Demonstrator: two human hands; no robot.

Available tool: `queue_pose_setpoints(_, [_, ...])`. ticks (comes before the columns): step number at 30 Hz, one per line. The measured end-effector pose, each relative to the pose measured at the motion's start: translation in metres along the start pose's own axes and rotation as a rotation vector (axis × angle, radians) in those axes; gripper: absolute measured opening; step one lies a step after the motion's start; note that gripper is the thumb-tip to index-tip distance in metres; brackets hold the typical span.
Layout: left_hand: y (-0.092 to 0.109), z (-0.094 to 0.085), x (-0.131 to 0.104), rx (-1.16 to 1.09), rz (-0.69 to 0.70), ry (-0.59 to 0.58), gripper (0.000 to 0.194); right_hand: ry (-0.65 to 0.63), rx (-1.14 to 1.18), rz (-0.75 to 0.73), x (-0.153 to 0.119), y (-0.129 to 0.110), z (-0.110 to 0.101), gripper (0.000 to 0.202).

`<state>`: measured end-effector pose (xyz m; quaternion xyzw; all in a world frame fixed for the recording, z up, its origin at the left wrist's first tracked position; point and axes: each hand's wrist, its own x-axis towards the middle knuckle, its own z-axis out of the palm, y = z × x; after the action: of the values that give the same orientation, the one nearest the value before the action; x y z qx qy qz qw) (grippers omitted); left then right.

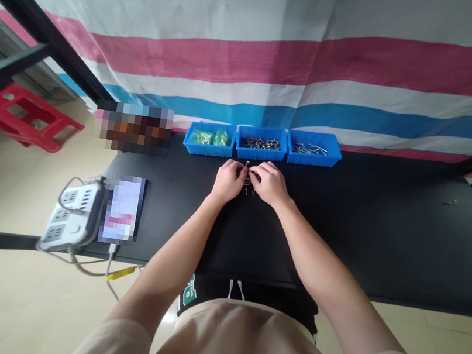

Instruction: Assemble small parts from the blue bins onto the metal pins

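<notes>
Fingertips together, my left hand (229, 182) and my right hand (269, 183) meet above the black table. A small metal piece with a brass-coloured top (247, 163) sticks up at my left fingertips, pinched there. My right hand is closed beside it, its fingertips close to the same piece; what it grips is too small to make out. Under and between the hands lie several thin metal rods (247, 190), partly hidden by the fingers. Just beyond stands a blue bin of small brass and dark metal parts (259, 153).
A blue bin of green-and-white packets (208, 150) stands left; a blue bin of long metal pins (313, 158) stands right. A power strip (75, 215) and a blurred phone-like object (121, 210) lie at the table's left. Small metal bits (450, 202) lie far right.
</notes>
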<state>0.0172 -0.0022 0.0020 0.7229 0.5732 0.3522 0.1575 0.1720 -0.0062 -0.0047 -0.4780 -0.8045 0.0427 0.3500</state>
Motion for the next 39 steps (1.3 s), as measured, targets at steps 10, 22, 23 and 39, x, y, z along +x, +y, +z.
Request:
queue_pose_setpoints(10, [0.0026, -0.0032, -0.0014, -0.080, 0.020, 0.003, 0.018, 0.056, 0.067, 0.053, -0.0008, -0.0025, -0.0036, 0.027])
queue_pose_setpoints(22, [0.0026, -0.0064, -0.0014, -0.104, 0.117, -0.025, 0.016, 0.074, 0.101, 0.050, -0.0017, -0.0007, -0.0030, 0.025])
queue_pose_setpoints(23, [0.0020, -0.0062, -0.0013, -0.109, 0.121, -0.023, 0.015, 0.082, 0.105, 0.046, -0.0018, -0.0003, -0.0026, 0.024])
queue_pose_setpoints(39, [0.0027, -0.0085, -0.0015, -0.141, 0.144, -0.039, 0.013, 0.081, 0.123, 0.058, -0.0016, 0.0001, -0.0030, 0.027])
